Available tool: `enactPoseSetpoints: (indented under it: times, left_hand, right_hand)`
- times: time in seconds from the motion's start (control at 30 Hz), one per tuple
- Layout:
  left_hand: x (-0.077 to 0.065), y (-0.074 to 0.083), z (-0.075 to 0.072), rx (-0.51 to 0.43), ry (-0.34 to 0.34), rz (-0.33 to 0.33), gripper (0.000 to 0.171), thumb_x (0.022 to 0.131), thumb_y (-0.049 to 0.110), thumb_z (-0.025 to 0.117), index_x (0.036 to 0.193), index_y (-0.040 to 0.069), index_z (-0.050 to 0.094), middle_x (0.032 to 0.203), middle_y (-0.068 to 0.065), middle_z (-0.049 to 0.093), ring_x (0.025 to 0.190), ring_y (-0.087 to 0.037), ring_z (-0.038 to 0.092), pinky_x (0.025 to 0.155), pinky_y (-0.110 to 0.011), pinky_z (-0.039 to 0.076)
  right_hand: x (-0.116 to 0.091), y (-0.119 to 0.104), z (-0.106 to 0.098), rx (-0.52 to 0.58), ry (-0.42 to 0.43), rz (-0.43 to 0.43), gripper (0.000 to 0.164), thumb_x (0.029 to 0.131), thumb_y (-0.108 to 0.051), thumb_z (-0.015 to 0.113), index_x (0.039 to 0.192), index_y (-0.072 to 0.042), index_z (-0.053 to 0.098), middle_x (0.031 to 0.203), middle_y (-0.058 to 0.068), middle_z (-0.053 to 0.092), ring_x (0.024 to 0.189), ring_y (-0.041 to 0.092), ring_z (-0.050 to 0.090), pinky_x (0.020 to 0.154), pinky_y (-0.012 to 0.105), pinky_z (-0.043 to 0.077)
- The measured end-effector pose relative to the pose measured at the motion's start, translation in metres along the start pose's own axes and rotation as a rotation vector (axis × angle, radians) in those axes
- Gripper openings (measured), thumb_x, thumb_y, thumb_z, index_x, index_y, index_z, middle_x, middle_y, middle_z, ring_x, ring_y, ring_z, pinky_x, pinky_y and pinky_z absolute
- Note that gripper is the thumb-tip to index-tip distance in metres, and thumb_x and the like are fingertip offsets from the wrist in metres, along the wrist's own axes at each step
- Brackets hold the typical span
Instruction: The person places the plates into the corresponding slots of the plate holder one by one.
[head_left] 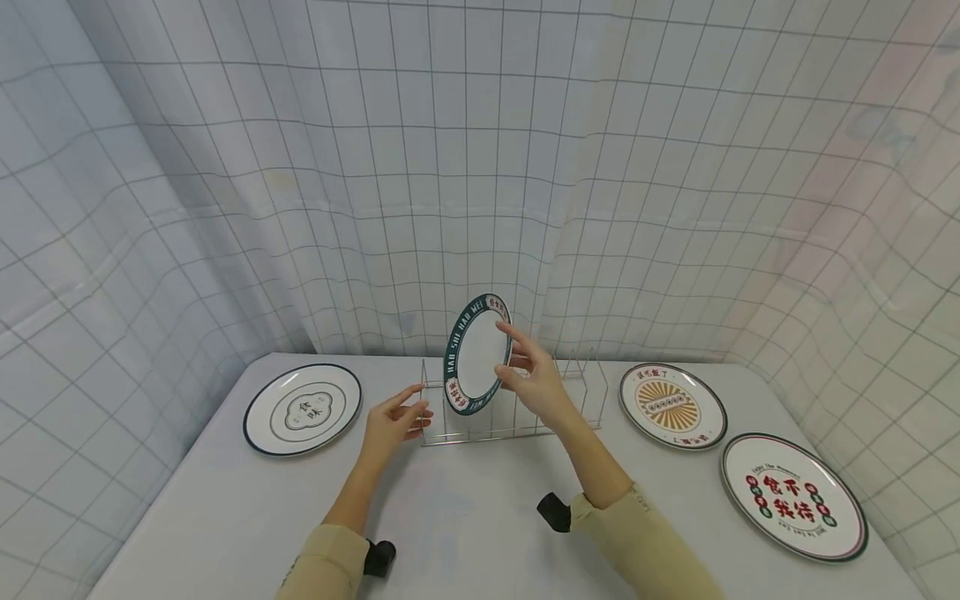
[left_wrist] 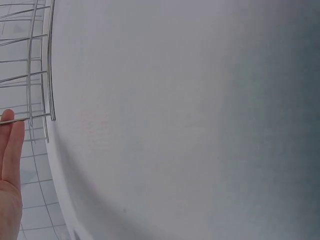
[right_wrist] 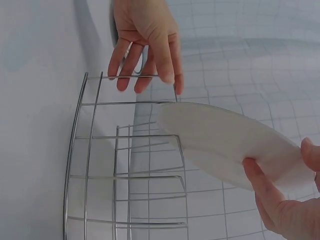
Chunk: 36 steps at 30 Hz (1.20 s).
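Observation:
My right hand (head_left: 536, 383) pinches a white plate (head_left: 476, 358) with a dark green lettered rim, fingers behind and thumb on the front face. The plate stands tilted on edge at the wire dish rack (head_left: 517, 433), left of its middle. In the right wrist view the plate's plain white back (right_wrist: 215, 135) shows, its lower edge at the rack's wires. My left hand (head_left: 390, 425) is at the rack's left end. Its spread, fairly straight fingers (right_wrist: 129, 67) touch the end wire.
Left of the rack lies a white plate (head_left: 277, 425) with a dark rim. On the right lie a plate with a yellow sunburst (head_left: 667, 408) and a plate with red lettering (head_left: 795, 525). A grid-patterned white curtain (head_left: 480, 167) hangs behind the white table (head_left: 465, 517).

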<state>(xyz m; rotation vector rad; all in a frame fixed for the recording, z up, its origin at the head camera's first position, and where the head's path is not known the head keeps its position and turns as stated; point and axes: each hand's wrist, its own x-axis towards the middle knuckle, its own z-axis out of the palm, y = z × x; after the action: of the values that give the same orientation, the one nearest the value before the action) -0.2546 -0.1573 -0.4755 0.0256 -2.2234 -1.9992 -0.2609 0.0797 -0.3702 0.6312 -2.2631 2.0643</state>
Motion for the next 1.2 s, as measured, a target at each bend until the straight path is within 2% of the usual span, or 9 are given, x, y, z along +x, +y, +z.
enactPoseSetpoints:
  times: [0.2, 0.33, 0.47, 0.6, 0.73, 0.93, 1.07, 1.13, 1.2]
  left_hand:
    - [0.001, 0.002, -0.003, -0.016, -0.011, -0.003, 0.038, 0.086, 0.016, 0.065, 0.122, 0.008, 0.059, 0.083, -0.018, 0.068, 0.074, -0.027, 0.068, 0.067, -0.035, 0.057]
    - [0.001, 0.002, -0.005, -0.021, -0.026, 0.001, 0.040, 0.085, 0.017, 0.065, 0.123, 0.007, 0.058, 0.084, -0.019, 0.068, 0.075, -0.028, 0.068, 0.068, -0.036, 0.057]
    - [0.001, 0.002, -0.005, -0.020, -0.035, 0.010, 0.039, 0.085, 0.016, 0.065, 0.122, 0.007, 0.058, 0.083, -0.018, 0.068, 0.075, -0.028, 0.068, 0.067, -0.036, 0.057]
    - [0.002, 0.002, -0.004, -0.016, -0.032, 0.015, 0.039, 0.085, 0.016, 0.065, 0.122, 0.007, 0.058, 0.083, -0.018, 0.068, 0.074, -0.027, 0.068, 0.066, -0.035, 0.057]
    - [0.002, 0.002, -0.005, -0.014, -0.033, 0.012, 0.041, 0.085, 0.017, 0.065, 0.123, 0.005, 0.057, 0.084, -0.018, 0.068, 0.075, -0.027, 0.068, 0.066, -0.035, 0.058]
    - [0.001, 0.001, -0.005, -0.018, -0.037, 0.013, 0.042, 0.085, 0.017, 0.065, 0.124, 0.005, 0.056, 0.084, -0.018, 0.068, 0.074, -0.027, 0.068, 0.065, -0.034, 0.058]
    - [0.001, 0.000, -0.005, -0.030, -0.040, 0.007, 0.040, 0.085, 0.017, 0.065, 0.123, 0.007, 0.057, 0.084, -0.017, 0.069, 0.073, -0.024, 0.068, 0.066, -0.034, 0.058]
    - [0.001, -0.001, -0.005, -0.031, -0.040, 0.002, 0.040, 0.085, 0.018, 0.065, 0.123, 0.007, 0.057, 0.084, -0.017, 0.069, 0.073, -0.023, 0.068, 0.066, -0.034, 0.058]
    - [0.001, -0.002, -0.004, -0.030, -0.036, 0.001, 0.041, 0.084, 0.018, 0.066, 0.123, 0.007, 0.057, 0.084, -0.017, 0.069, 0.073, -0.024, 0.068, 0.066, -0.034, 0.058]
  right_hand:
    - [0.003, 0.001, 0.013, 0.013, 0.030, 0.011, 0.058, 0.086, 0.004, 0.058, 0.137, -0.018, 0.042, 0.128, 0.023, 0.036, 0.109, 0.038, 0.047, 0.077, 0.037, 0.056]
    - [-0.001, -0.006, 0.020, -0.008, 0.038, 0.011, 0.057, 0.085, 0.004, 0.059, 0.137, -0.013, 0.042, 0.127, 0.022, 0.037, 0.107, 0.036, 0.048, 0.075, 0.034, 0.056]
    - [-0.009, -0.018, 0.031, -0.102, 0.054, -0.056, 0.055, 0.083, 0.005, 0.061, 0.134, -0.006, 0.043, 0.124, 0.022, 0.041, 0.103, 0.033, 0.050, 0.074, 0.034, 0.056]
    - [-0.014, -0.021, 0.042, -0.205, 0.098, -0.148, 0.053, 0.080, 0.006, 0.063, 0.130, -0.002, 0.047, 0.121, 0.023, 0.046, 0.100, 0.038, 0.052, 0.081, 0.044, 0.051]
    - [-0.016, -0.016, 0.052, -0.215, 0.134, -0.176, 0.052, 0.077, 0.008, 0.064, 0.127, -0.001, 0.051, 0.116, 0.023, 0.048, 0.099, 0.042, 0.051, 0.081, 0.049, 0.049]
    - [-0.019, -0.005, 0.061, -0.206, 0.162, -0.173, 0.049, 0.076, 0.008, 0.066, 0.123, -0.001, 0.055, 0.112, 0.024, 0.047, 0.096, 0.041, 0.050, 0.070, 0.034, 0.052]
    - [-0.020, 0.002, 0.064, -0.203, 0.165, -0.188, 0.050, 0.076, 0.008, 0.066, 0.123, -0.002, 0.054, 0.112, 0.026, 0.047, 0.096, 0.043, 0.049, 0.075, 0.041, 0.050]
    - [-0.021, 0.006, 0.065, -0.193, 0.154, -0.179, 0.050, 0.076, 0.008, 0.065, 0.124, -0.001, 0.053, 0.112, 0.028, 0.046, 0.097, 0.043, 0.048, 0.078, 0.048, 0.049]
    - [-0.022, 0.010, 0.067, -0.198, 0.146, -0.163, 0.049, 0.077, 0.007, 0.066, 0.124, -0.002, 0.054, 0.113, 0.027, 0.046, 0.098, 0.043, 0.048, 0.082, 0.050, 0.045]
